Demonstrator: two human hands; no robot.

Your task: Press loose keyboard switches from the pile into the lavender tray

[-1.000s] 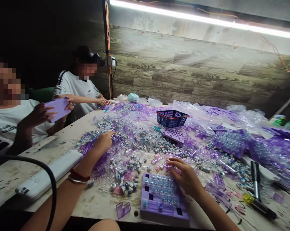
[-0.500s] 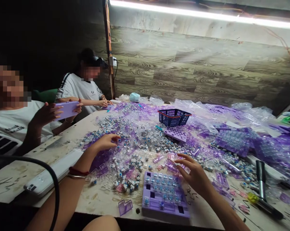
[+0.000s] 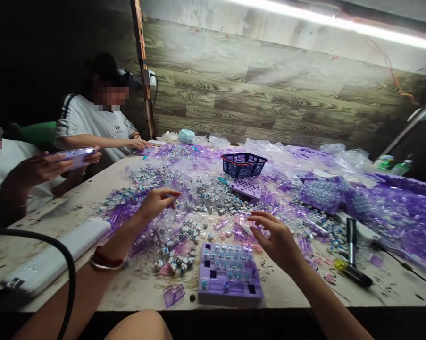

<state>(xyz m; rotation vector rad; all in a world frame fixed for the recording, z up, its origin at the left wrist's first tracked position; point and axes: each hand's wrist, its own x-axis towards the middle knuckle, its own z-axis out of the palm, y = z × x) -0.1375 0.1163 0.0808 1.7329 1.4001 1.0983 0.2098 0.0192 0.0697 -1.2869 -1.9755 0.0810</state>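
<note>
My left hand [image 3: 159,202] hovers over the pile of blue-and-white key switches [image 3: 175,252], fingers stretched forward and thumb apart; I see nothing in it. My right hand [image 3: 274,231] is open, its fingers spread above loose clear purple plastic pieces [image 3: 243,230]. Between my forearms, near the table's front edge, lies a purple keypad [image 3: 230,293]. Rows of clear-topped blue switches fill much of it, and several square slots are dark. Left of it rests a clear purple L-shaped piece [image 3: 173,296]. A purple perforated plate [image 3: 246,189] lies farther back among the switches.
A dark blue basket [image 3: 244,165] stands mid-table. On the left lies a white power strip [image 3: 57,259], with a black cable nearby. A hammer-like tool [image 3: 351,241] and a yellow-and-black tool [image 3: 354,273] lie right. Bagged purple parts [image 3: 322,193] sit behind. Two people are at left.
My view has swung slightly right. My left hand has moved a little rightward over the pile; my right hand stays near the same pieces. The nearest person has tilted the purple phone.
</note>
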